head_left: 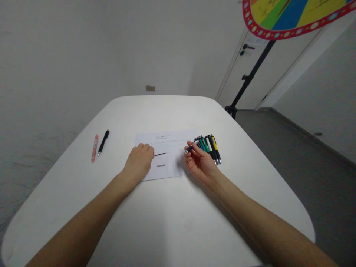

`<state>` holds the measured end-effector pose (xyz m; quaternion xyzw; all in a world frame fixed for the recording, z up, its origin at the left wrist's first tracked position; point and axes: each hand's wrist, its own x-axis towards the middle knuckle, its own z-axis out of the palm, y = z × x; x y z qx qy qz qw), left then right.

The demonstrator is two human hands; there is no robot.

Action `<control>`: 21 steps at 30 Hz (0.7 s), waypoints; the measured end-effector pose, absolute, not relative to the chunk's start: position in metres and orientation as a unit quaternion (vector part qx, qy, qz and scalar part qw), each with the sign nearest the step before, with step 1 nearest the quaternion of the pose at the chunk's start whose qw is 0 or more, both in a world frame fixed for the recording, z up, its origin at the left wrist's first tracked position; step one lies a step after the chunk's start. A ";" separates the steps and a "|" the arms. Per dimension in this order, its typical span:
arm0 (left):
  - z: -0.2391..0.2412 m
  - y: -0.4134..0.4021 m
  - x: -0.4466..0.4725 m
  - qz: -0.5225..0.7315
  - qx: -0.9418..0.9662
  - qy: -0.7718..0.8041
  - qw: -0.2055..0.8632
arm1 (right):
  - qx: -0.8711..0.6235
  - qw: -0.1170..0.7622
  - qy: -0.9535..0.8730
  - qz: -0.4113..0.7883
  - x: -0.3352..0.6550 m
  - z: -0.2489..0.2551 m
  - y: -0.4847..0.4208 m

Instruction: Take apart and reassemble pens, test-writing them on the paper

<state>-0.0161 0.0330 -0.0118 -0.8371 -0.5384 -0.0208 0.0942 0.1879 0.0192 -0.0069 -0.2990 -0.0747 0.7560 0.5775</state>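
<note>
My left hand [141, 158] rests on a printed sheet of paper [174, 168] with its fingers curled closed. A thin dark pen refill [160, 154] sticks out from those fingers, its tip pointing right. My right hand [201, 163], palm turned up, pinches a black and white pen barrel [189, 149] above the sheet's right side. Behind that hand lies a row of pens [210, 147] with green, white, black and yellow barrels, partly hidden by the fingers. A small grey strip [160, 165] shows on the sheet below the refill; whether it is loose or printed I cannot tell.
On the left of the white table [155, 115] lie a pink pen [95, 148] and a black pen [103, 143]. Beyond the table stand a pale wall and a door [250, 81]. A colourful wheel [292, 18] on a black stand rises at the right.
</note>
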 end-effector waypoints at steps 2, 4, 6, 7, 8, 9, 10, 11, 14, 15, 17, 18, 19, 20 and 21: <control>-0.012 0.034 -0.018 -0.020 -0.839 -0.535 0.100 | -0.306 0.587 -0.071 0.746 0.188 -0.007 0.020; -0.012 0.034 -0.020 -0.027 -0.838 -0.534 0.107 | -0.308 0.595 -0.066 0.739 0.188 -0.007 0.020; -0.011 0.035 -0.022 -0.031 -0.839 -0.532 0.108 | -0.307 0.600 -0.069 0.736 0.188 -0.008 0.021; -0.010 0.035 -0.023 -0.029 -0.842 -0.528 0.106 | -0.306 0.600 -0.075 0.735 0.188 -0.008 0.021; -0.010 0.035 -0.023 -0.025 -0.846 -0.523 0.103 | -0.306 0.600 -0.082 0.735 0.189 -0.009 0.021; -0.010 0.034 -0.023 -0.019 -0.849 -0.518 0.100 | -0.305 0.600 -0.089 0.734 0.189 -0.010 0.021; -0.010 0.034 -0.022 -0.013 -0.852 -0.515 0.098 | -0.305 0.601 -0.095 0.732 0.189 -0.010 0.021; -0.010 0.034 -0.022 -0.008 -0.854 -0.511 0.098 | -0.305 0.602 -0.100 0.731 0.189 -0.011 0.021; -0.011 0.033 -0.021 -0.003 -0.856 -0.509 0.092 | -0.304 0.603 -0.105 0.730 0.189 -0.012 0.021; -0.012 0.033 -0.021 -0.006 -0.854 -0.512 0.089 | -0.303 0.602 -0.105 0.731 0.189 -0.012 0.022; -0.012 0.033 -0.021 -0.013 -0.853 -0.515 0.087 | -0.303 0.600 -0.106 0.733 0.190 -0.012 0.022; -0.012 0.033 -0.021 -0.020 -0.852 -0.517 0.087 | -0.303 0.601 -0.109 0.732 0.190 -0.012 0.022; -0.011 0.033 -0.021 -0.031 -0.850 -0.519 0.085 | -0.305 0.603 -0.112 0.729 0.190 -0.012 0.022; -0.010 0.032 -0.021 -0.048 -0.847 -0.523 0.077 | -0.309 0.606 -0.114 0.725 0.190 -0.012 0.022; -0.008 0.032 -0.020 -0.070 -0.845 -0.526 0.064 | -0.313 0.609 -0.116 0.720 0.190 -0.011 0.022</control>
